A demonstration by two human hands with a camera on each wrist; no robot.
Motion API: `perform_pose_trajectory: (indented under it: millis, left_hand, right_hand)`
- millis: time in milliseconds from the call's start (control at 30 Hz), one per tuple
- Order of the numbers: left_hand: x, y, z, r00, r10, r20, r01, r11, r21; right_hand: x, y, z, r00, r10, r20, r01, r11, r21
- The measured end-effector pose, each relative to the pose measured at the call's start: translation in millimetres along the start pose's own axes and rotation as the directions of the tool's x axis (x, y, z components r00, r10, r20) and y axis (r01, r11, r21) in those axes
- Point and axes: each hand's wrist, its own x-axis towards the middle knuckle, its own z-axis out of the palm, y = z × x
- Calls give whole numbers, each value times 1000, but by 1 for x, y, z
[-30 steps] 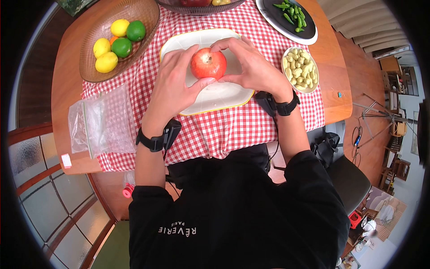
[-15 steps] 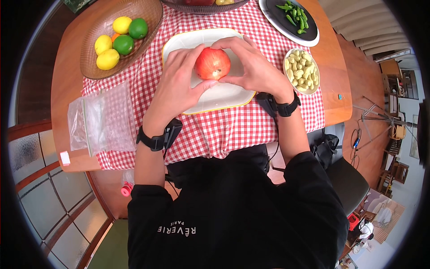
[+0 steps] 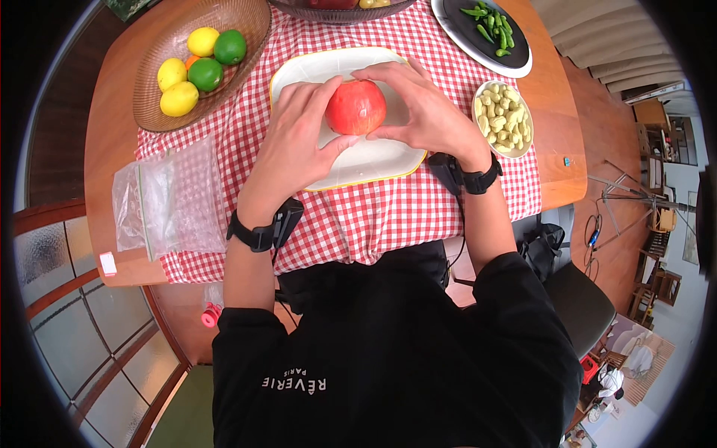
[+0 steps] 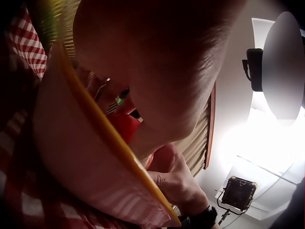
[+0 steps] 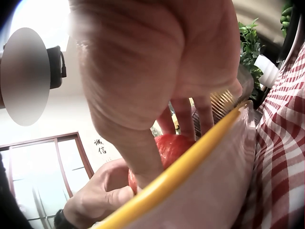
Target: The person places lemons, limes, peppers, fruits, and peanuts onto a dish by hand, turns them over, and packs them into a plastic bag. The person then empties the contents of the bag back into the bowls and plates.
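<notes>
A round red fruit [image 3: 355, 107] is held between both hands over a white dish with a yellow rim [image 3: 366, 173]. The left hand [image 3: 293, 134] curls round its left side, and the right hand [image 3: 426, 112] grips its right side, thumbs at the near edge and fingers at the far edge. In the left wrist view part of the red fruit [image 4: 125, 127] shows past the dish's yellow rim [image 4: 102, 124]. The right wrist view shows the fruit [image 5: 172, 149] behind the right hand [image 5: 143, 71]; the fruit's underside is hidden.
A brown bowl [image 3: 146, 104] with lemons and limes stands at the far left, a plastic bag [image 3: 175, 201] nearer. On the right are a bowl of peanuts [image 3: 503, 119] and a plate with green peppers [image 3: 487, 30]. Another fruit bowl [image 3: 343, 13] is at the far edge.
The fruit has turned between the hands: its pale end with the dark spot moved toward the near side and is now out of sight. Both hands kept nearly the same place.
</notes>
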Motion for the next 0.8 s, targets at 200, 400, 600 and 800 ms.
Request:
perform_pose_trajectory:
  millis: [200, 400, 600, 800]
  left_hand:
    - [2, 2, -5, 999, -22, 39, 19, 998, 66]
    - [-1, 0, 2, 999, -22, -31, 22, 1000, 2]
    - [1, 1, -3, 999, -38, 26, 36, 997, 72]
    - [2, 3, -2, 998, 64, -6, -64, 997, 31]
  right_hand:
    - [-1, -2, -1, 999, 41, 16, -42, 999, 32]
    - [1, -2, 0, 1000, 11, -3, -10, 995, 95]
    - [-1, -3, 1, 1000, 10, 22, -10, 999, -33]
    - [-1, -5, 1, 1000, 27, 0, -27, 1000, -9]
